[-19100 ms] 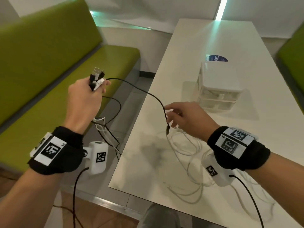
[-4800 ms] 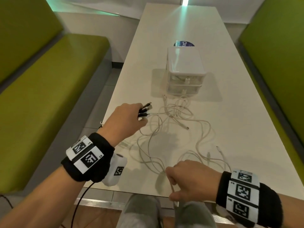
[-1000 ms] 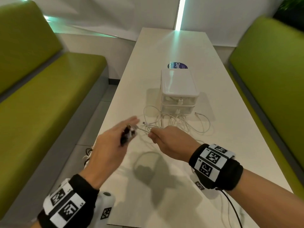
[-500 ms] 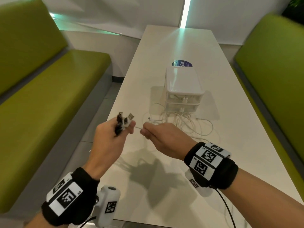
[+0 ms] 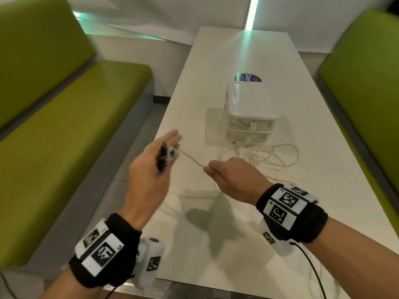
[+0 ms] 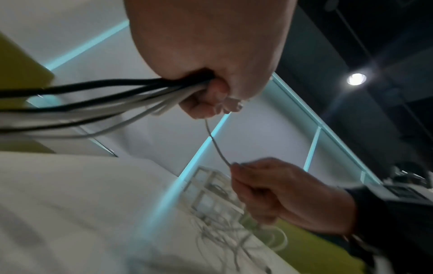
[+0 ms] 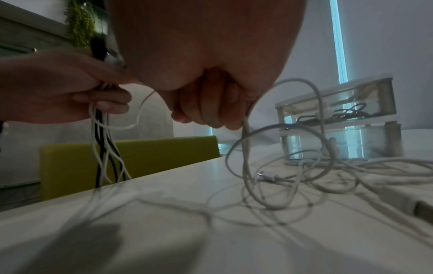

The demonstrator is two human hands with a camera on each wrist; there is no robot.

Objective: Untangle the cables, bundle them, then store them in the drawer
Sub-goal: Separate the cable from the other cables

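My left hand (image 5: 154, 162) is raised over the table's left edge and grips a bunch of black and white cable ends (image 5: 167, 155); its forefinger sticks out straight. The black and white cables (image 6: 93, 103) trail from that fist and hang down past the table edge (image 7: 105, 148). One thin white cable (image 5: 193, 161) runs from it to my right hand (image 5: 226, 175), whose curled fingers (image 7: 211, 109) hold it. Beyond the right hand a loose tangle of white cables (image 5: 261, 157) lies in front of the clear two-drawer unit (image 5: 250, 113), both drawers closed.
The white table (image 5: 216, 244) is long, with green benches (image 5: 75, 130) on both sides. A blue round sticker (image 5: 247, 77) sits behind the drawer unit. The upper drawer (image 7: 339, 109) has dark cables inside.
My right hand has slid a little to the right along the white cable, so more cable shows between the hands. The left hand has tipped forward and its forefinger has straightened.
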